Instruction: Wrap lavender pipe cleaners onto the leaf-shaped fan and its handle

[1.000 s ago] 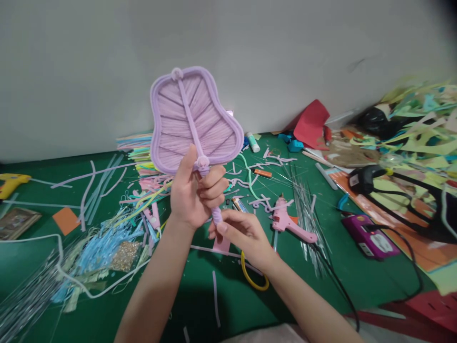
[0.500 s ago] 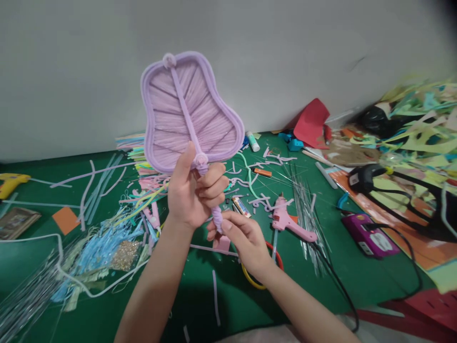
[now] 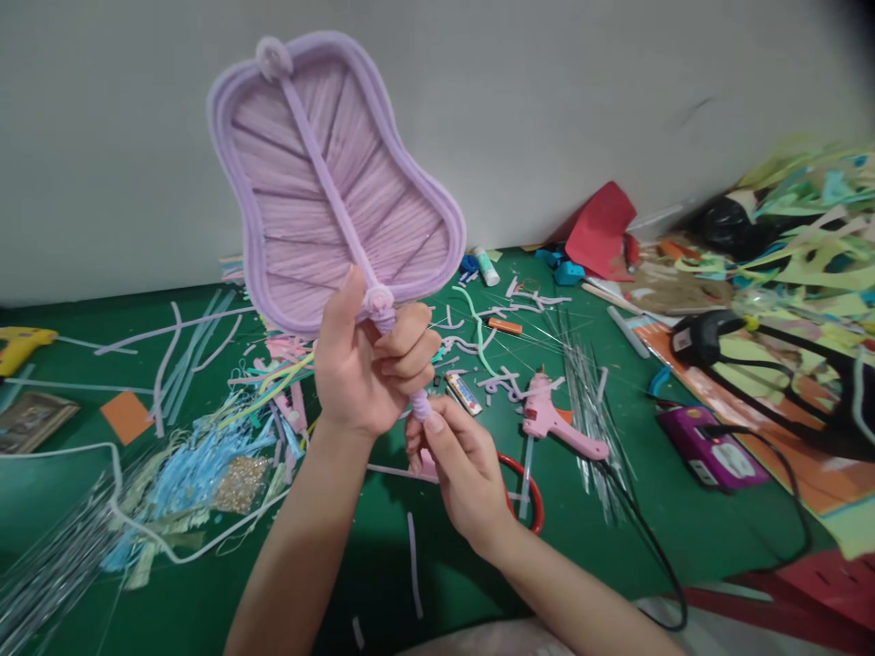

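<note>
A lilac hand fan (image 3: pixel 348 173) made of fuzzy pipe cleaners is held up above the table, tilted to the left. Its rim is thick and wavy, a straight rib runs down the middle, and a small rosette sits at each end of the rib. My left hand (image 3: pixel 373 364) wraps round the upper part of the twisted handle, thumb lying along the base of the fan. Lower down, my right hand (image 3: pixel 461 465) pinches the handle's bottom end between thumb and fingers. The handle is partly hidden by both hands.
On the green table (image 3: pixel 328 574) lie a pink glue gun (image 3: pixel 557 424), red-handled scissors (image 3: pixel 537 497), bundled wires (image 3: pixel 594 428), blue tinsel pipe cleaners (image 3: pixel 198 465) and a bag of beads (image 3: pixel 241 483). A purple power box (image 3: pixel 711 446) with a black cord stands at right.
The fan has come nearer and its top has swung up and left. Both hands keep their hold on the handle; my right hand has turned slightly more upright.
</note>
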`<state>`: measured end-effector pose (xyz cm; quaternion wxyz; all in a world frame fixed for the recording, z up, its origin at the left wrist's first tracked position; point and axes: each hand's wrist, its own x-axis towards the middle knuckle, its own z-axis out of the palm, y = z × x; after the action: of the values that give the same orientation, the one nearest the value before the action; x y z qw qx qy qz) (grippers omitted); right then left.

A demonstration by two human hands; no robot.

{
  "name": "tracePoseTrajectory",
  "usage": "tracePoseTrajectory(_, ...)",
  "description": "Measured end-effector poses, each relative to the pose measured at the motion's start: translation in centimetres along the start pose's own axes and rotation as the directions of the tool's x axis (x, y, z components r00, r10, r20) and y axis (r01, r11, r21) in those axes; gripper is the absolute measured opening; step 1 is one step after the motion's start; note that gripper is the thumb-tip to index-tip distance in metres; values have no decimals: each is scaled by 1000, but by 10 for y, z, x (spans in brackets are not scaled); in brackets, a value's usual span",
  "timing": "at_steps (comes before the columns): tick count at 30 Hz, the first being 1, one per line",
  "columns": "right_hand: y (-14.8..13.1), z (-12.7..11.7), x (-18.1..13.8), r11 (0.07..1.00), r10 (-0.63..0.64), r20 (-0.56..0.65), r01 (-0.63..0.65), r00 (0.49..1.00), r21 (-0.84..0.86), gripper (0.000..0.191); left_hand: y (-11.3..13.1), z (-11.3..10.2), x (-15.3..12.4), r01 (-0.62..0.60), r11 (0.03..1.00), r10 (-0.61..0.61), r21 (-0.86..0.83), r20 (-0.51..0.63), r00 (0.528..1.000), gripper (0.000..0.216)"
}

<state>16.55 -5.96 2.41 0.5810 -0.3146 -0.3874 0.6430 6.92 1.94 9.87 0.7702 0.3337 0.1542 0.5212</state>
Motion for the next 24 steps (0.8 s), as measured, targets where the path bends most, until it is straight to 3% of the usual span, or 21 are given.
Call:
tracePoseTrajectory(14,-1,0,-1,998,35,-47,-32,998,52,22,2,4,1,-20,999,22,32,-46,999,62)
tracePoseTrajectory(24,-2,4,1,999,43,-81,-43,996,0,27,2,3,1,0,1000,-1,28,23,1000,61)
